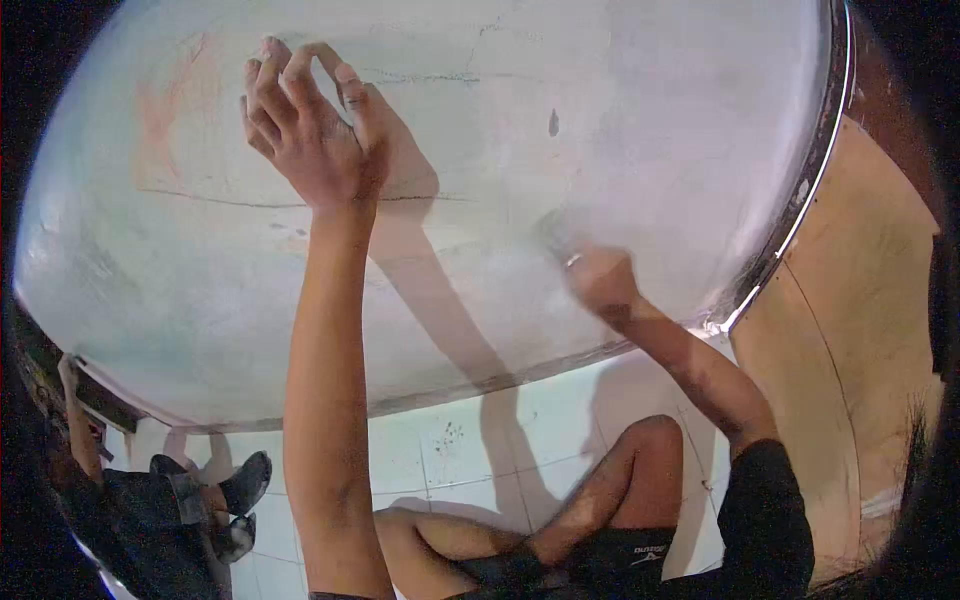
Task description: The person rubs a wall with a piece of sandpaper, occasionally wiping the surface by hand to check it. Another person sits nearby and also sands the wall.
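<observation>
A large pale whitish-green panel (480,300) with a curved lower edge fills the upper view. It bears dark line marks, an orange-red smear at upper left and a small dark spot. On its upper left part rests my left hand (325,140), fingers bent and apart, whitish dust on the fingertips, nothing visible in it. My right hand (603,278) is at the panel's lower middle, closed and smeared by motion. A greyish blur shows at its fingers, pressed against the panel; what it is I cannot make out. A light band shows on one finger.
My bent legs (640,470) are below the panel, on white floor tiles (450,450). At lower left another person in dark clothes (150,520) sits with an arm raised to the panel's edge. A tan board (830,300) stands at the right, beside the panel's dark rim.
</observation>
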Demonstrator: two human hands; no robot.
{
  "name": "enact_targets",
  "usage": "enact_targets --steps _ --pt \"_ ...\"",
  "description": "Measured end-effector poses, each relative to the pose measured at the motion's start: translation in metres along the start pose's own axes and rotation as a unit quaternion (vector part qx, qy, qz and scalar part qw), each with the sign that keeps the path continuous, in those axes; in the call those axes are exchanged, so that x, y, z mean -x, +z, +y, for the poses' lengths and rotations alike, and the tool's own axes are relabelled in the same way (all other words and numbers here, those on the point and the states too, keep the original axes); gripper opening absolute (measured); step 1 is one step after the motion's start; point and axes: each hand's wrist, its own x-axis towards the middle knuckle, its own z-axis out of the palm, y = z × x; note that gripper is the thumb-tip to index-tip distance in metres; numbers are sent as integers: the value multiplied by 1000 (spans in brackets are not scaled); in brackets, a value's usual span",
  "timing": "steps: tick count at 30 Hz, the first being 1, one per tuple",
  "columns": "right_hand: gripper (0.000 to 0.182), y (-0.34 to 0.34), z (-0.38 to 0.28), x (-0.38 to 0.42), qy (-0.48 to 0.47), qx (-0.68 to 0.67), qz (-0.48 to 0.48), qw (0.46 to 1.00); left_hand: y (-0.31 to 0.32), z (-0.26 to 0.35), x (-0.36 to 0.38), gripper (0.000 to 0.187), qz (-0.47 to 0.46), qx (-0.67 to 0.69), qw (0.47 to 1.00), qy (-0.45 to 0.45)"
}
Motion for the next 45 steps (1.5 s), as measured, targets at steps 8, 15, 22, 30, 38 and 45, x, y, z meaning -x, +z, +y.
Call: enact_targets --steps 8,15,22,30,38,45 --pt "7 22 4 15 -19 -14 21 1000 0 3 0 37 0 22 1000 -3" --pt "39 44 -38 50 -44 -14 -193 980 -1 1 0 38 0 15 1000 0" --pt "37 6 -140 121 199 -359 -264 873 -7 6 -4 42 -11 22 999 -29" --pt "35 31 -233 254 338 -530 -309 714 -62 75 195 64 -468 161 832 251" --pt "37 84 -217 282 394 -458 -184 775 -185 88 383 35 -663 259 685 -156" --pt "34 69 -225 246 412 -509 -360 665 -261 109 355 29 -627 232 661 -340"
